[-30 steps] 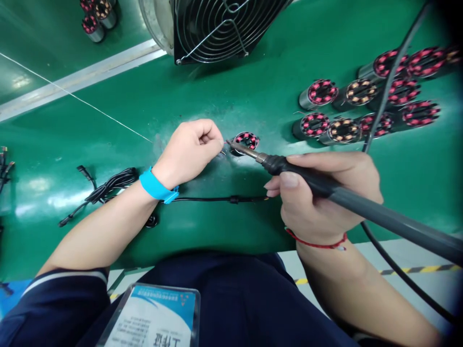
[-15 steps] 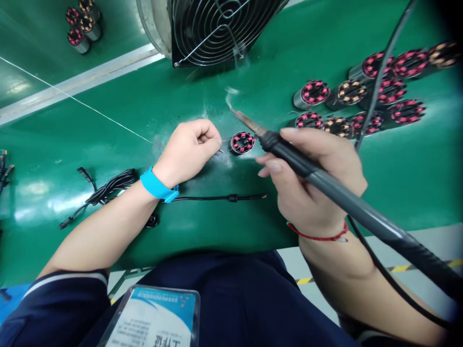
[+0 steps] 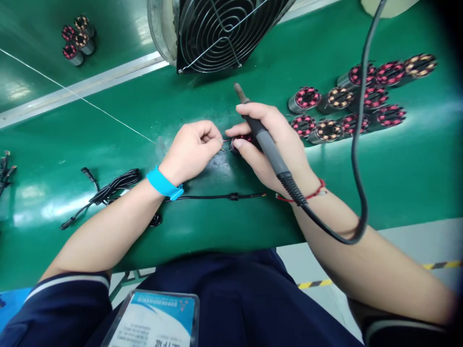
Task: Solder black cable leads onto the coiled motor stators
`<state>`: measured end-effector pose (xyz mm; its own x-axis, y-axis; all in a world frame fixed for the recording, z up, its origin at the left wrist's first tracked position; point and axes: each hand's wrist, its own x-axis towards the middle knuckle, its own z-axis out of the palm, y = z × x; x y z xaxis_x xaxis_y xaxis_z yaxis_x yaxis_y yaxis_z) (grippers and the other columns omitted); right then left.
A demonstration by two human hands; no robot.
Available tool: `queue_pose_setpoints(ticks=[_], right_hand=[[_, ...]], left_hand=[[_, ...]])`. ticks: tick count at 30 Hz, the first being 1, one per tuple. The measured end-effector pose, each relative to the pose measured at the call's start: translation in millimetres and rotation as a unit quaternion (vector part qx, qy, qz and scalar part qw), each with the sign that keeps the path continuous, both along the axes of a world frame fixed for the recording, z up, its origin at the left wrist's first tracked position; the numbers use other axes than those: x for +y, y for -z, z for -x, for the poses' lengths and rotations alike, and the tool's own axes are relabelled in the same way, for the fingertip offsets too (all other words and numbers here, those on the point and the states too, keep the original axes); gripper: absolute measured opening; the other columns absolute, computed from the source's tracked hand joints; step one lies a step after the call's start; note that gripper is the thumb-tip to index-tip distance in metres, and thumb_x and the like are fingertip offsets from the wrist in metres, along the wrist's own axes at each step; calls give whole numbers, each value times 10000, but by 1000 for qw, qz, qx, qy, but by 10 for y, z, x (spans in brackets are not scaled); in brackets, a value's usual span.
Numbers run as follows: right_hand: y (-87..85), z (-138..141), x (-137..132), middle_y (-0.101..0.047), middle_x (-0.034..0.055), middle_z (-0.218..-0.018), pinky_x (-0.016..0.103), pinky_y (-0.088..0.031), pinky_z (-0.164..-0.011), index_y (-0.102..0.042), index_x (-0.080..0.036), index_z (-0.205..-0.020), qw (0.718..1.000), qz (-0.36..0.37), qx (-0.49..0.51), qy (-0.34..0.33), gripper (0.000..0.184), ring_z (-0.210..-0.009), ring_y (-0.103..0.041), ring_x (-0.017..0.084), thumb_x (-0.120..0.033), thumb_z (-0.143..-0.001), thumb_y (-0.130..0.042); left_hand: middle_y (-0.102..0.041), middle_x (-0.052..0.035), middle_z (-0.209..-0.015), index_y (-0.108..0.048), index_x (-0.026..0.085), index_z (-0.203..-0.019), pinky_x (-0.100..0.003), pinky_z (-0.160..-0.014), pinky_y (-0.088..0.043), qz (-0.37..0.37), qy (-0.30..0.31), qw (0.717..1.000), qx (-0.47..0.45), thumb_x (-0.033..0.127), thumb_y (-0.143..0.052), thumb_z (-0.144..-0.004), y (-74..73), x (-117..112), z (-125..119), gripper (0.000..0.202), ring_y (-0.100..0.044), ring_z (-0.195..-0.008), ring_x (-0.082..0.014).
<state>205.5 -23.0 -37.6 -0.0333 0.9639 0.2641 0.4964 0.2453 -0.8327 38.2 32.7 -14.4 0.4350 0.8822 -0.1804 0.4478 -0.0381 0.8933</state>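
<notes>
My left hand point(image 3: 193, 147), with a blue wristband, is closed in a pinch on a thin wire lead beside a small motor stator point(image 3: 239, 141) with red windings on the green bench. My right hand point(image 3: 272, 144) rests over that stator, thumb and forefinger touching it, while the soldering iron point(image 3: 258, 130) lies across the hand between the fingers, its tip pointing up and away toward the fan. The iron's black cord point(image 3: 356, 144) loops over my right forearm. Most of the stator is hidden under my fingers.
A black wire-guard fan point(image 3: 220, 29) stands at the back. Several finished stators point(image 3: 347, 108) lie in rows at the right, three more point(image 3: 75, 36) at far left. A black cable bundle point(image 3: 108, 190) and lead lie near the bench's front edge. A thin solder wire point(image 3: 79, 99) crosses the bench.
My right hand lifted the iron's tip off the stator, swung it upward toward the fan, then came down onto the stator. The left hand kept its pinch in place.
</notes>
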Motion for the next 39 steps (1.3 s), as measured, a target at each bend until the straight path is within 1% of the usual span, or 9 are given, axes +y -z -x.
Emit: queue_pose_setpoints(ticks=[2, 6, 12, 15, 19, 25, 28, 33, 39], right_hand=[[57, 25, 11, -756, 5, -1022, 395, -572, -933, -517, -296, -1317, 1000, 5, -5, -2, 478, -994, -713, 212, -191, -855, -575], [82, 45, 45, -751, 6, -991, 406, -538, -976, -513, -302, -1319, 1000, -1, -9, -14, 475, -975, -702, 211, -193, -858, -546], [159, 35, 77, -733, -14, -911, 408, -548, -928, -520, -360, -1292, 999, -38, 4, 0, 454, -881, -690, 207, -243, -857, -582], [161, 27, 41, -718, 1, -925, 441, -533, -950, -515, -332, -1294, 998, -62, 2, 15, 471, -896, -672, 219, -223, -840, -580], [148, 26, 3, -691, 6, -902, 469, -525, -954, -500, -311, -1301, 996, -91, 7, 5, 486, -897, -657, 222, -223, -830, -581], [174, 47, 18, -698, -1, -908, 486, -531, -948, -487, -345, -1303, 998, -63, -9, -15, 457, -920, -657, 233, -334, -860, -599], [160, 55, 22, -695, 3, -915, 445, -562, -900, -493, -325, -1302, 998, -62, 14, -13, 440, -854, -666, 210, -353, -876, -601], [150, 53, 31, -690, -6, -913, 378, -597, -780, -475, -317, -1317, 998, -45, 47, -9, 479, -757, -658, 181, -421, -873, -619], [147, 29, 36, -697, -3, -899, 368, -588, -792, -477, -306, -1302, 998, -34, 44, 0, 483, -761, -656, 181, -439, -865, -633]], left_hand=[[-530, 35, -606, -541, 150, -613, -243, -562, -346, 0, 1, 1000, 4, 25, -552, -744, 5, 1, -2, 182, -431, -572, -69], [-497, 44, -585, -530, 152, -608, -247, -547, -327, 2, 4, 1000, 2, 30, -562, -752, 8, -2, -2, 192, -392, -546, -62], [-546, 33, -638, -565, 157, -674, -239, -573, -370, -4, 8, 1000, -29, 52, -539, -764, 41, -7, 27, 141, -443, -577, -70], [-547, 36, -652, -561, 173, -761, -230, -562, -380, 2, -2, 998, -56, 42, -511, -768, 63, -10, 42, 140, -450, -573, -75], [-476, 44, -628, -472, 192, -722, -228, -552, -375, 2, -16, 998, -67, 16, -505, -764, 57, -17, 46, 184, -441, -578, -82], [-473, 46, -621, -461, 189, -697, -223, -537, -370, 12, -9, 998, -60, 5, -506, -772, 32, -16, 41, 203, -443, -562, -77], [-495, 50, -616, -476, 185, -717, -221, -526, -383, 27, -4, 997, -66, 35, -512, -804, 29, -16, 46, 177, -458, -535, -72], [-545, 38, -646, -509, 173, -742, -204, -573, -433, 31, 13, 995, -89, 70, -537, -836, 7, -29, 54, 142, -523, -582, -68], [-547, 38, -658, -498, 169, -747, -185, -525, -416, 58, 26, 994, -94, 84, -550, -838, -31, -47, 43, 135, -526, -548, -53]])
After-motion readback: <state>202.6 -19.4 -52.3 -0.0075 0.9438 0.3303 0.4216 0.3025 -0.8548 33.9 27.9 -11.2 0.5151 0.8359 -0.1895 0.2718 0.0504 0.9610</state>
